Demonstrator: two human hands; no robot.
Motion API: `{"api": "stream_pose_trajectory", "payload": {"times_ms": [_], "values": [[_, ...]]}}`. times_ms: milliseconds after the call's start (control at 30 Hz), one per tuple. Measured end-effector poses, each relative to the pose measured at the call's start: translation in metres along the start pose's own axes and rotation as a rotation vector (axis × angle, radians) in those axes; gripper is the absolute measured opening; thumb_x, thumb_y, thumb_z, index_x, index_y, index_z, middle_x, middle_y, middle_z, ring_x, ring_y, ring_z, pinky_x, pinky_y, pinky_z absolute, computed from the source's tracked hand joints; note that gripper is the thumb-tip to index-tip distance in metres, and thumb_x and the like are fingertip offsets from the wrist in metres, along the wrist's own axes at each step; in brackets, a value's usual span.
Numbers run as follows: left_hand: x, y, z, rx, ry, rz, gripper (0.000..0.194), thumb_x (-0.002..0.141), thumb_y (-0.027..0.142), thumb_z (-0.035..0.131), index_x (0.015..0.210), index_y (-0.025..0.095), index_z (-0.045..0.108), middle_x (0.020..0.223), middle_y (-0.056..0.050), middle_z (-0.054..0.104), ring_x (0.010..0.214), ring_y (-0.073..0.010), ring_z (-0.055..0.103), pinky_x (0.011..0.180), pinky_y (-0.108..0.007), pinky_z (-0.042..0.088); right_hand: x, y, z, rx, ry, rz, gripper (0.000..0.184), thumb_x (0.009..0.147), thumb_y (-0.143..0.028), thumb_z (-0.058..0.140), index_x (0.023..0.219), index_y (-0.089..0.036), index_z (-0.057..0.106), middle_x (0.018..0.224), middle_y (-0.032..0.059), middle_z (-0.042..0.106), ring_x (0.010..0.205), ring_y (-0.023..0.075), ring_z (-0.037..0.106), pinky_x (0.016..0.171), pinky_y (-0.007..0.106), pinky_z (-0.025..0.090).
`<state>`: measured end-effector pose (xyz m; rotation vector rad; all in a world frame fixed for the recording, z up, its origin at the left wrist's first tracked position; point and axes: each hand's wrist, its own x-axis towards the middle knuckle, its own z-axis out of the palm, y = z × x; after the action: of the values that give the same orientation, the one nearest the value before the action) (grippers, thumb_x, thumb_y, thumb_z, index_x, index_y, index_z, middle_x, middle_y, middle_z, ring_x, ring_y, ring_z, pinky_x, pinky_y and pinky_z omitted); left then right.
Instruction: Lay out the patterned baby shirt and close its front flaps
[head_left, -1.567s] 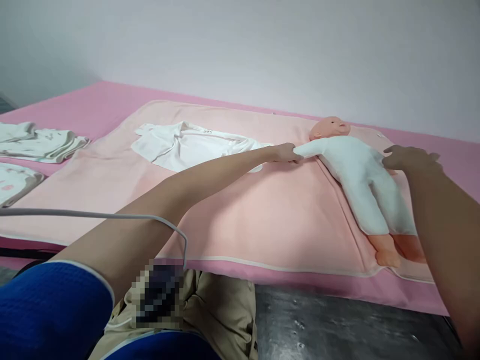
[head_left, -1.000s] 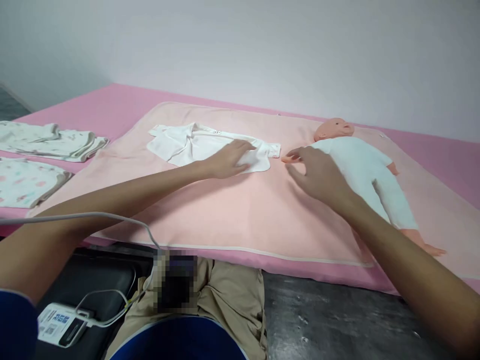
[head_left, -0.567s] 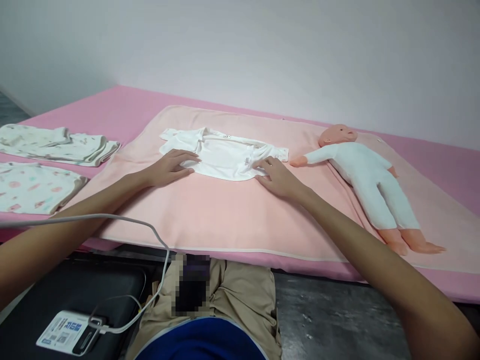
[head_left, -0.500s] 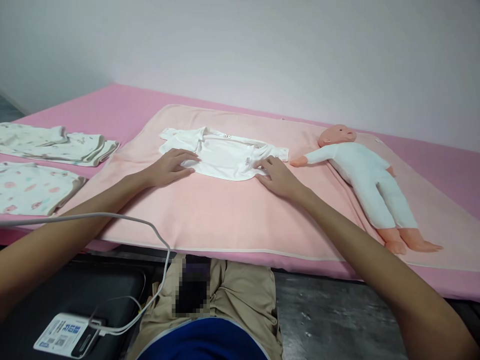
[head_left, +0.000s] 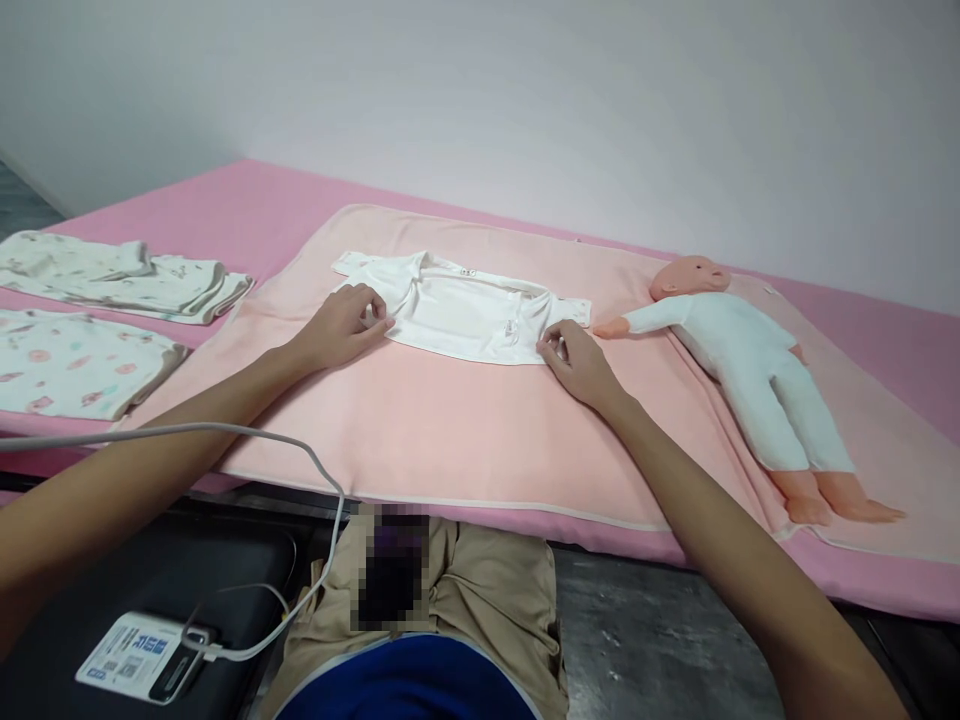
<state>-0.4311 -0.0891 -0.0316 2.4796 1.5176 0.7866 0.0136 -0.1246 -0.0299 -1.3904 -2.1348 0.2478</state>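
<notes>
Pink blanket (head_left: 465, 440) under everything. White baby garment (head_left: 465, 315) lies flat on it, likely light, limp, prone to bunching. My left hand (head_left: 341, 325) and right hand (head_left: 577, 362) each pinch its near hem; corners look the best hold.

Baby doll (head_left: 739, 345), folded clothes (head_left: 120, 275), power bank (head_left: 139, 655)

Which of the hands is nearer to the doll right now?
The right hand. It pinches the near right edge of the white garment, just short of the doll's outstretched arm. The left hand grips the garment's far left end.
</notes>
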Motion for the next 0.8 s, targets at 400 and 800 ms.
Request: {"api": "stream_pose_trajectory", "payload": {"times_ms": [400,800], "values": [[0.063,0.005,-0.018,0.275,-0.424,-0.529,0.061,0.083,0.082,0.059,0.082,0.021,0.069,0.089,-0.015,0.076,0.097,-0.0413,0.072,0.09,-0.047,0.051,0.023,-0.004,-0.023,-0.369,-0.152,0.63,0.055,0.103,-0.06,0.06,0.129,-0.012,0.057,0.117,0.0226,0.072,0.11,0.0395,0.069,0.094,0.048,0.054],[0.068,-0.026,-0.023,0.233,-0.498,-0.488,0.06,0.073,0.082,0.067,0.067,0.023,0.063,0.082,-0.017,0.074,0.082,-0.0382,0.072,0.078,-0.045,0.053,0.029,0.008,-0.021,-0.215,-0.185,0.55,0.032,0.09,-0.046,0.07,0.076,-0.022,0.053,0.075,0.0039,0.065,0.075,0.0227,0.061,0.067,0.031,0.041]]}}
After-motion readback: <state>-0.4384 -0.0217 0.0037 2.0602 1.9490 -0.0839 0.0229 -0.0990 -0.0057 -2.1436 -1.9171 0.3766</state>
